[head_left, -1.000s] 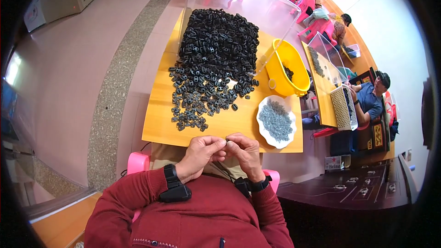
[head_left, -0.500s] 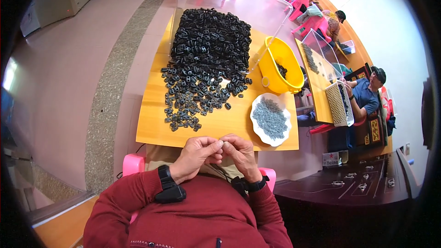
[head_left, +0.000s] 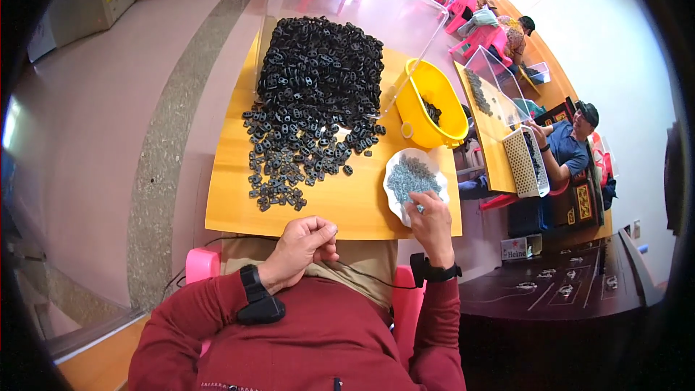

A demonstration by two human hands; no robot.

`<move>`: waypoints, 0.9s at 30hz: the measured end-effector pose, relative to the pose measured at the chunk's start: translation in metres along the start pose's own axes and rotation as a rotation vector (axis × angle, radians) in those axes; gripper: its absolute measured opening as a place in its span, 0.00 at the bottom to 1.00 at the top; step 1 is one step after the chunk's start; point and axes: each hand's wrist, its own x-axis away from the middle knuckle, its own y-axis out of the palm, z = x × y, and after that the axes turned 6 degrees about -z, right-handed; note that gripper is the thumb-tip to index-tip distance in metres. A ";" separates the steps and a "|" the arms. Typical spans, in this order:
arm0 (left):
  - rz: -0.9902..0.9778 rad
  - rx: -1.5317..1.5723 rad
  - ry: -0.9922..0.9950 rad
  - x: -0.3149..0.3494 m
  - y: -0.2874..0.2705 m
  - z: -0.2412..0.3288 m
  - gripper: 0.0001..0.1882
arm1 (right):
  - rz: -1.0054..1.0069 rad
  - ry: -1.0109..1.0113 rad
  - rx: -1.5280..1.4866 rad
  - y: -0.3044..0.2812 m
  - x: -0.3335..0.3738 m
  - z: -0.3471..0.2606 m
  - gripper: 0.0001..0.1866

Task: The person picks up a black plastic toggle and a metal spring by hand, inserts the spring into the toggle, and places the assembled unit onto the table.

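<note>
My left hand (head_left: pixel 307 245) is closed in front of the table's near edge, thumb pressed on the curled fingers; whatever it pinches is too small to make out. My right hand (head_left: pixel 432 221) reaches over the near rim of a white scalloped bowl (head_left: pixel 392 201). Its fingers are bent together, tips at the heap of tiny grey pieces (head_left: pixel 414 176) inside; what lies between them is hidden. Left of the bowl, small black oval parts with two holes (head_left: pixel 318 65) form a big pile, spilling loosely toward me.
The wooden table (head_left: pixel 347 210) carries a clear plastic bin (head_left: pixel 405 7) tipped behind the pile, and a yellow tub (head_left: pixel 422 127) with some black parts. At right, a person in a blue shirt (head_left: pixel 567 148) sits by another table with a white basket (head_left: pixel 526 166). More people sit farther back.
My hands have parted: the right one has left the left one's fingertips and moved right and forward to the bowl. The left stays closed near the same place. The whole view has shifted slightly.
</note>
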 end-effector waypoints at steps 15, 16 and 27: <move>-0.019 0.078 0.016 0.001 0.001 0.002 0.08 | 0.047 -0.039 0.026 0.023 -0.012 0.007 0.03; -0.015 0.074 0.017 0.001 0.001 0.002 0.07 | 0.048 -0.040 0.026 0.024 -0.012 0.009 0.03; 0.014 0.054 -0.002 0.000 0.000 0.002 0.08 | -0.042 -0.076 0.006 0.009 0.001 -0.011 0.06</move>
